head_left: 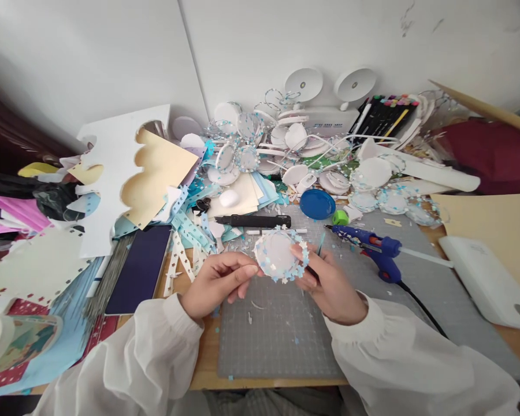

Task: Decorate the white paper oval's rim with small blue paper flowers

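Note:
A round white disc (281,254) is held up over the grey cutting mat (277,338), its rim ringed with small pale-blue and white flower or star shapes. My right hand (329,280) grips the disc's right edge, thumb on its face. A thin teal-and-dark tool (321,244), its kind unclear, also sticks out from that hand. At the opposite rim, my left hand (225,280) is closed in a pinch; whether the fingertips hold the disc itself or its trim is hidden.
A blue glue gun (383,248) lies right, its cord trailing forward. Behind are a black pen-like cutter (255,221), blue lid (317,204), green tape roll (340,218) and piled white discs (294,138). Paper strips (190,231) and a dark-blue notebook (139,268) lie left; a white device (487,280) sits right.

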`<state>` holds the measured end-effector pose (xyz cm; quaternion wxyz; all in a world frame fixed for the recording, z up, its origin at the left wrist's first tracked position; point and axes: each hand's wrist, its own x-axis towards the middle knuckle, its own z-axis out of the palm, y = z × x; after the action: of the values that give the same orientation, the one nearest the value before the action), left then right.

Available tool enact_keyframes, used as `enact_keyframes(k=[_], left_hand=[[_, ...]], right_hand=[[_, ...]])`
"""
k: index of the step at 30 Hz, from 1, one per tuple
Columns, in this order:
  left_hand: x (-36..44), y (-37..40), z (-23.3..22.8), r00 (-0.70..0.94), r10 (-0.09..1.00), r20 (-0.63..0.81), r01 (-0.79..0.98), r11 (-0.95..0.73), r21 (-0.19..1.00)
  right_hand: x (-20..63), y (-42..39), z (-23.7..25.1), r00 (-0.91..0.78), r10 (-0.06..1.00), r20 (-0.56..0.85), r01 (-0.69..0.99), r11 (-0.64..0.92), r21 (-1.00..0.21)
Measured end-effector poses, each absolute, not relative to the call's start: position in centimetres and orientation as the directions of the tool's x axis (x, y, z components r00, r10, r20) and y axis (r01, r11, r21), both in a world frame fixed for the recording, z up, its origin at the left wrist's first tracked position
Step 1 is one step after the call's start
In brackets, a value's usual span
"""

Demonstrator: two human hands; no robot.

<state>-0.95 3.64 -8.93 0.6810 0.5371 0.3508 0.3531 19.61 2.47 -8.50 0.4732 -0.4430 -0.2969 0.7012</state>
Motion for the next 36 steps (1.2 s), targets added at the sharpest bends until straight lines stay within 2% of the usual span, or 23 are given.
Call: enact_keyframes(k=[5, 8, 12, 14, 15, 16, 18, 19, 21, 23, 26, 28, 31, 33, 36], left_hand=[[-2.0, 4.2, -7.7, 0.402, 0.911, 0.095, -0.313, 0.040, 0.949], [-2.9, 4.2, -5.7, 0.281, 0.924, 0.261, -0.424, -0.124, 0.897], [-4.7, 3.7, -2.0, 0.228, 0.832, 0.506, -0.420, -0.385, 0.822], [-5.5, 3.3, -0.5, 0.172, 0.785, 0.595, -0.330, -0.523, 0.786], [-5.8, 3.2, 0.0, 0.168, 0.762, 0.625, -0.193, -0.597, 0.779], [-6.0, 3.1, 0.3, 0.173, 0.770, 0.614, 0.017, -0.626, 0.780], [-6.1, 3.2, -0.1, 0.254, 0.793, 0.553, 0.365, -0.608, 0.705], [-6.0, 3.3, -0.8, 0.314, 0.815, 0.488, 0.453, -0.580, 0.677], [-5.7, 3.6, -2.7, 0.387, 0.844, 0.370, 0.538, -0.533, 0.653], [-5.4, 3.9, -4.7, 0.371, 0.876, 0.309, 0.556, -0.476, 0.681], [-5.2, 4.1, -6.5, 0.307, 0.924, 0.230, 0.647, -0.379, 0.661], [-5.1, 4.1, -6.6, 0.304, 0.923, 0.235, 0.728, -0.384, 0.567], [-4.9, 4.3, -5.9, 0.332, 0.885, 0.326, 0.802, -0.447, 0.396], [-4.7, 4.4, -5.4, 0.341, 0.858, 0.383, 0.826, -0.468, 0.313], [-4.1, 4.2, -4.8, 0.337, 0.827, 0.450, 0.856, -0.468, 0.218]], right_hand=[[19.4, 2.8, -8.7, -0.109, 0.914, -0.391, -0.449, -0.396, -0.801], [19.1, 3.0, -9.0, -0.095, 0.909, -0.407, -0.415, -0.407, -0.814], [19.1, 3.3, -9.2, -0.082, 0.920, -0.383, -0.357, -0.386, -0.850], [19.3, 3.3, -9.0, -0.102, 0.924, -0.368, -0.276, -0.382, -0.882], [19.3, 3.3, -8.8, -0.122, 0.925, -0.359, -0.222, -0.378, -0.899], [19.3, 3.2, -8.7, -0.146, 0.925, -0.351, -0.172, -0.373, -0.912], [19.3, 2.9, -8.5, -0.214, 0.922, -0.324, -0.052, -0.342, -0.938], [19.2, 2.7, -8.4, -0.247, 0.916, -0.316, 0.027, -0.320, -0.947], [19.1, 2.4, -8.4, -0.289, 0.910, -0.297, 0.240, -0.232, -0.943], [19.1, 2.1, -8.5, -0.295, 0.927, -0.233, 0.448, -0.082, -0.890], [19.7, 1.6, -8.5, -0.267, 0.961, -0.067, 0.595, 0.110, -0.797], [20.4, 1.3, -8.3, -0.206, 0.978, 0.014, 0.604, 0.138, -0.785], [21.8, 0.6, -7.8, -0.117, 0.989, 0.092, 0.535, 0.141, -0.833], [22.6, 0.1, -7.3, -0.075, 0.991, 0.109, 0.439, 0.131, -0.889], [23.6, -0.9, -6.5, -0.042, 0.996, 0.076, 0.209, 0.083, -0.974]])
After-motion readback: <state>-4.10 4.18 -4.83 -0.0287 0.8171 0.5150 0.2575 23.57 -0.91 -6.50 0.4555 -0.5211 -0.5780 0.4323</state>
